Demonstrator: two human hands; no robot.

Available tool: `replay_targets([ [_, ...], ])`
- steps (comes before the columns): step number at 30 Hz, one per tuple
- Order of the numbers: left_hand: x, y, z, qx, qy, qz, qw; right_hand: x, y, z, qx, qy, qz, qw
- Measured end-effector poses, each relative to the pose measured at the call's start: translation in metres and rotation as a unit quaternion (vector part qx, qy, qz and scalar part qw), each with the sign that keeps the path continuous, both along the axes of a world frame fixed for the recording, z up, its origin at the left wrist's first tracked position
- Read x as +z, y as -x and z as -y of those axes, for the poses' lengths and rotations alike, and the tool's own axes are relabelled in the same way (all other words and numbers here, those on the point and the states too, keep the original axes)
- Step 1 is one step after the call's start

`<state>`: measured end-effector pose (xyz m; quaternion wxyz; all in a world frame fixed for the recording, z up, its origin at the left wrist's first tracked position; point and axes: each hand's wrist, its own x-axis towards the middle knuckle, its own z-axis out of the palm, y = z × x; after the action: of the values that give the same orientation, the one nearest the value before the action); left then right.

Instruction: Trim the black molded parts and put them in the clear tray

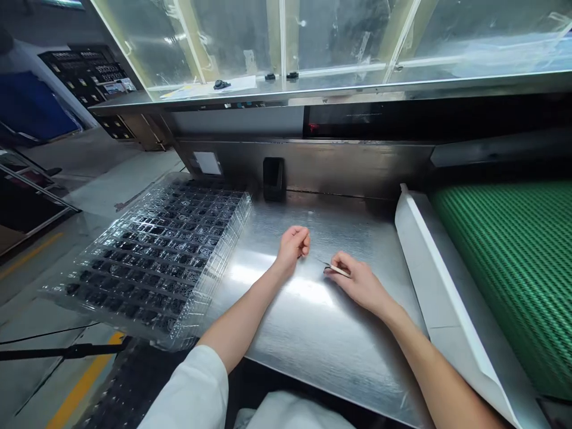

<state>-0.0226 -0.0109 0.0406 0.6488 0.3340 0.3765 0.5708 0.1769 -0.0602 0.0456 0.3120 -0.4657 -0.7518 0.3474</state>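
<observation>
My left hand (pixel 293 244) rests on the steel worktop (pixel 313 333) with its fingers curled into a loose fist; nothing shows inside it. My right hand (pixel 355 281) lies just to its right, fingers pinched on a pair of thin tweezers (pixel 333 267) whose tip points left, toward the left hand. A stack of clear plastic trays (pixel 156 256) holding several small dark parts sits on the left side of the worktop, a short way from my left hand.
A green ribbed conveyor belt (pixel 513 262) runs along the right, behind a white slanted guard (pixel 429 280). A small black box (pixel 273 177) stands against the steel back wall. Glass panels (pixel 286 36) rise above a shelf at the back.
</observation>
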Motion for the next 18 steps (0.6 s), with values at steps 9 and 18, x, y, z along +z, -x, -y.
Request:
replay_targets([
  [9,-0.001,-0.033,0.029,-0.193,0.035,-0.014,0.980,0.001,-0.001,-0.008,-0.104,0.040,-0.159,0.981],
  [18,0.000,-0.027,0.027,-0.212,0.017,0.041,0.976,-0.015,0.000,-0.007,-0.172,-0.104,-0.088,0.976],
])
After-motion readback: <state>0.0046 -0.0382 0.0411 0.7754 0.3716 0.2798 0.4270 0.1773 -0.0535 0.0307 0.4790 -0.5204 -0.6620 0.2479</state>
